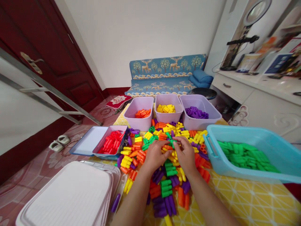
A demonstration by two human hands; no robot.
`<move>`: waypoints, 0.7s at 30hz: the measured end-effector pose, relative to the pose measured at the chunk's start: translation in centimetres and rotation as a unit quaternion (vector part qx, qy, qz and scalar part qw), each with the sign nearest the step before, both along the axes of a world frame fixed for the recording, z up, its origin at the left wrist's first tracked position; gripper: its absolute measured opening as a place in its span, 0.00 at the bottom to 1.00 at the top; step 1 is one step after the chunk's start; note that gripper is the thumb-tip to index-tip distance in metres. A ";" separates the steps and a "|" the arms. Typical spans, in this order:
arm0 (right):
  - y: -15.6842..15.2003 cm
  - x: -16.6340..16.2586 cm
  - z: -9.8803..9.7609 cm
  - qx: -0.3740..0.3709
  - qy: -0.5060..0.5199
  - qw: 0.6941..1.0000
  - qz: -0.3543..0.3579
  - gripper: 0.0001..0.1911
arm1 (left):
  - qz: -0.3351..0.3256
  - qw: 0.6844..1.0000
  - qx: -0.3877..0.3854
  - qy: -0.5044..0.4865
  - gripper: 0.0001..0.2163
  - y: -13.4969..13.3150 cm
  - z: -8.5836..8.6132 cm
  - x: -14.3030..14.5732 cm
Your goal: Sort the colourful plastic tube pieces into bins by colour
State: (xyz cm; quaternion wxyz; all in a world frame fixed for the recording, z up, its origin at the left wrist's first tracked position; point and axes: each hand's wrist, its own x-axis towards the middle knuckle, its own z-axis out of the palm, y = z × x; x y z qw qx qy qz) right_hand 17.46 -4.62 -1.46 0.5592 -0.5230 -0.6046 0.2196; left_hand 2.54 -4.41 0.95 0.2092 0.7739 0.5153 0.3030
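Note:
A heap of finger-shaped plastic pieces in orange, yellow, purple and green covers the middle of the table, many joined side by side. Over it, my left hand [156,154] curls its thumb and fingers around an orange plastic piece [167,147]. Close by on the right, my right hand [185,153] pinches a green plastic piece [172,142] between thumb and fingers. The two hands' fingertips nearly meet. Below the wrists lie a joined green block [166,188] and joined purple pieces [159,207].
Along the back stand lilac bins with orange [138,122], yellow [168,117] and purple pieces [199,123]. A blue tub [254,133] at right holds green pieces. An open box [123,146] at left holds red ones. Stacked white lids [68,194] lie front left.

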 end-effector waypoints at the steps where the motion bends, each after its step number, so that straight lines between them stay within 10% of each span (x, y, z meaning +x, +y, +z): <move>1: 0.2 0.2 0.1 0.013 -0.055 0.998 -0.007 0.11 | 0.030 0.999 0.001 0.013 0.15 -0.1 -0.1 0.2; 6: 0.7 1.0 0.4 -0.039 -0.234 0.971 -0.018 0.25 | 0.153 0.988 0.003 0.031 0.16 0.0 -0.8 0.4; 13: 0.7 0.5 0.6 -0.086 -0.266 0.959 0.045 0.24 | 0.046 0.999 0.014 -0.010 0.22 0.0 -0.9 -0.1; 21: -0.1 0.4 2.8 -0.039 -0.094 0.994 -0.026 0.17 | 0.066 0.993 0.018 -0.093 0.20 0.2 -1.7 -0.4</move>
